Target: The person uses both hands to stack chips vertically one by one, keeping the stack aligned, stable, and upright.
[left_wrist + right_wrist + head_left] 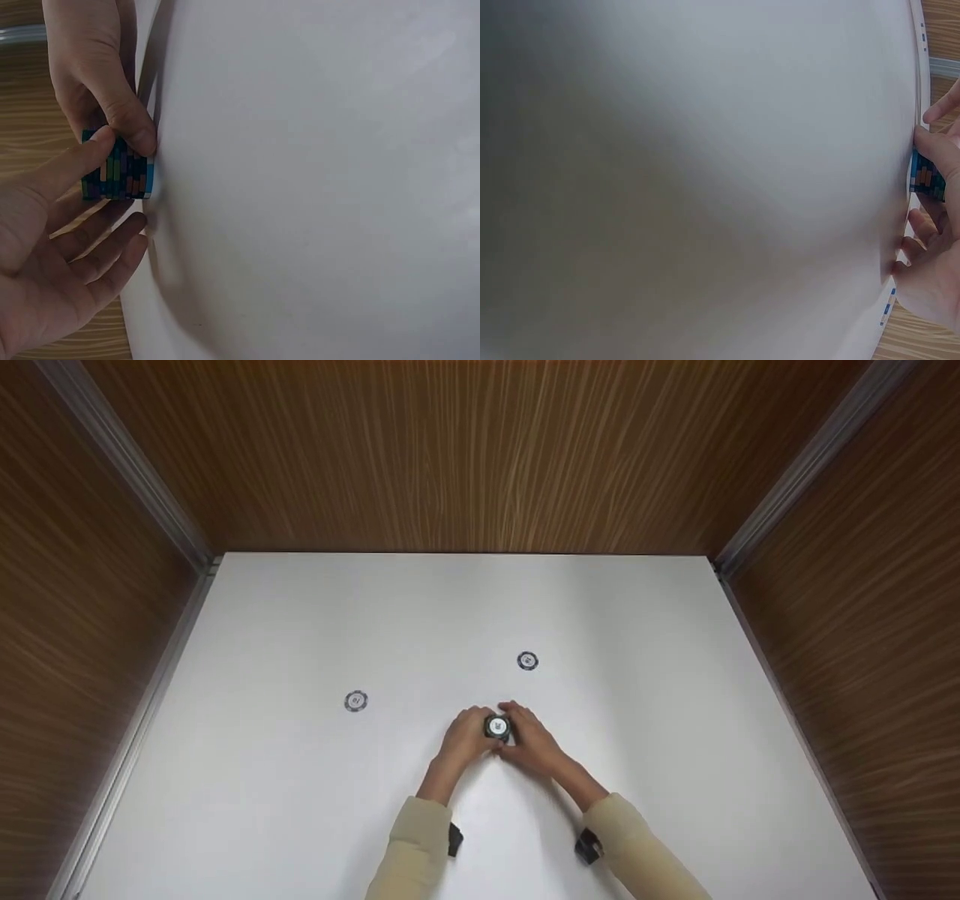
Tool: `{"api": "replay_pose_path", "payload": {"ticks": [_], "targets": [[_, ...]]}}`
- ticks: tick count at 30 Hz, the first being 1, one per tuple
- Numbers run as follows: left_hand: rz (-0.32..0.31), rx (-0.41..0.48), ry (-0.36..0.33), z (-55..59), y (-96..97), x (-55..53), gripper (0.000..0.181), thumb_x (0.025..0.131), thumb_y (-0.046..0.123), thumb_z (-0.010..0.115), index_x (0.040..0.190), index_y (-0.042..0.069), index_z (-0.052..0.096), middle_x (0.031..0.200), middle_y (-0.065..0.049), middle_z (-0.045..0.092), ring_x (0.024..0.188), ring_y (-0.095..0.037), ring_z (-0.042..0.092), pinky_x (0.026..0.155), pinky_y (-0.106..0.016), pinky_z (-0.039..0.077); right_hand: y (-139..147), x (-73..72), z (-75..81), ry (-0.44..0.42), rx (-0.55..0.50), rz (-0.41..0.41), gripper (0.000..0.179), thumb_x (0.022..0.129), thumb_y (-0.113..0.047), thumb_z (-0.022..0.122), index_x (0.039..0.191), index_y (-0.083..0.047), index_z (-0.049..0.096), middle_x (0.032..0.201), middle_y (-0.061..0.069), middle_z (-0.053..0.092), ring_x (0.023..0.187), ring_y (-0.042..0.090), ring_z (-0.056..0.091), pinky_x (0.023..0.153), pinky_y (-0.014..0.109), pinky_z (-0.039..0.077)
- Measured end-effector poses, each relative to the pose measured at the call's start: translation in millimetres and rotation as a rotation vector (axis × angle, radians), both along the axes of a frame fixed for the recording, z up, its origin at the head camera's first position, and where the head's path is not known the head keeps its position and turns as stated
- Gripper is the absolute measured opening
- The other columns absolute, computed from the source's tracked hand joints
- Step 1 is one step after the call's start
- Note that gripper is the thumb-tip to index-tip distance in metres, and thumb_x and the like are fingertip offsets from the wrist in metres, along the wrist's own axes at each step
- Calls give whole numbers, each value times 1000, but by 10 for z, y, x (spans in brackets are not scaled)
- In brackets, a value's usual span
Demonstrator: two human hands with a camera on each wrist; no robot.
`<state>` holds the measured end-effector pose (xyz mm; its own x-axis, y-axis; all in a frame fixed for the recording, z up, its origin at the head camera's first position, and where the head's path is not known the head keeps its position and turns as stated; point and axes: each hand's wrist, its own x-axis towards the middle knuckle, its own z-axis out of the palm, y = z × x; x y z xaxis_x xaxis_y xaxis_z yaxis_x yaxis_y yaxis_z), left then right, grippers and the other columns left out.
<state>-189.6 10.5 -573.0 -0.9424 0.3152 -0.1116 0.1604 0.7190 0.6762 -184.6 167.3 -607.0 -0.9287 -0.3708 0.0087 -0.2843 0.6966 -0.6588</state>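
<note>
A short upright stack of poker chips stands on the white table between my two hands, its top chip white with a dark rim. My left hand holds it from the left; in the left wrist view its thumb lies on the upper part of the stack. From the right side, my right hand grips it, with the thumb low, close to the table. Coloured chip edges also show in the right wrist view, where the stack is partly covered by fingers.
Two separate poker chips lie flat on the table: one chip to the left, another chip farther back, beyond the hands. Wood-grain panels enclose the table at the back and both sides.
</note>
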Motion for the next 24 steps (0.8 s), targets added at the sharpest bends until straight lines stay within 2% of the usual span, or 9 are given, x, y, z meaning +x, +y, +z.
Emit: {"api": "replay_pose_path", "payload": {"ticks": [9,16,24], "targets": [[-3,4,8,-26,7,-9,43,69,15,79,108,6,63,97,-4,61,95,-22,55,89,-33,44,20,0,-29,14,-16,30,49,78,-21,72,119,-8,49,137,10,40,131,29,27,107,44,20],[-27,-3,21,-18,31,-4,45,69,14,79,111,7,63,98,-6,61,95,-23,55,88,-35,44,25,-5,-37,10,-11,31,61,76,-18,73,129,-5,44,137,12,39,131,30,28,107,44,22],[1,-5,33,-28,64,-4,42,70,11,78,109,7,62,97,-7,59,95,-24,56,87,-36,45,35,-4,-30,41,-21,47,63,76,-17,73,130,-2,43,136,14,40,130,33,28,107,46,21]]}}
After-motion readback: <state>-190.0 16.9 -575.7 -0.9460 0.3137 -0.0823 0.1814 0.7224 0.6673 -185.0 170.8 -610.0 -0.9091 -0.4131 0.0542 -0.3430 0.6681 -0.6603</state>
